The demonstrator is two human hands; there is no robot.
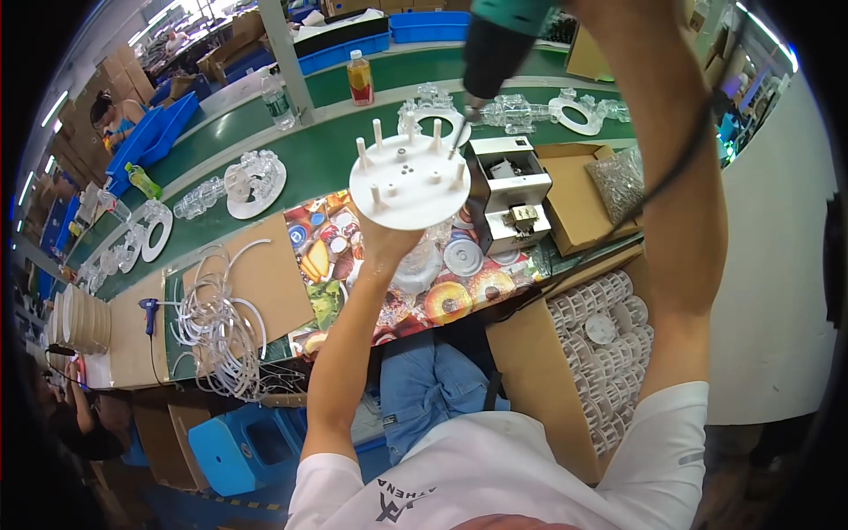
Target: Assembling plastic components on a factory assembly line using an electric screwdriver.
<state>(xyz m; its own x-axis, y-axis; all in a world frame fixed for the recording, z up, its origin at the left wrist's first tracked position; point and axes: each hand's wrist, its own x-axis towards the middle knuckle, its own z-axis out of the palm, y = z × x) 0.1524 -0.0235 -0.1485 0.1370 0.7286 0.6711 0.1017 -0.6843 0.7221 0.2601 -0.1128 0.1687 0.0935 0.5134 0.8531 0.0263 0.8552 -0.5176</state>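
Observation:
My left hand (389,246) supports a round white plastic disc (411,201) from below, its fingers mostly hidden under it. Several upright pegs stand around the disc's rim, with small holes near its middle. At the top edge, my right hand (602,11) is partly cut off, gripping a teal and black electric screwdriver (502,44). Its bit slants down to a peg on the disc's right side; whether they touch is hard to tell. Just right of the disc stands a black and white screw dispenser (515,187) with small parts inside.
A cardboard tray (570,190) holds a bag of small metal parts (621,181). Clear plastic assemblies (252,181) line the green conveyor (331,137). Clear tubing (225,322) and a glue gun (150,311) lie left. A carton of white plastic parts (605,362) sits lower right.

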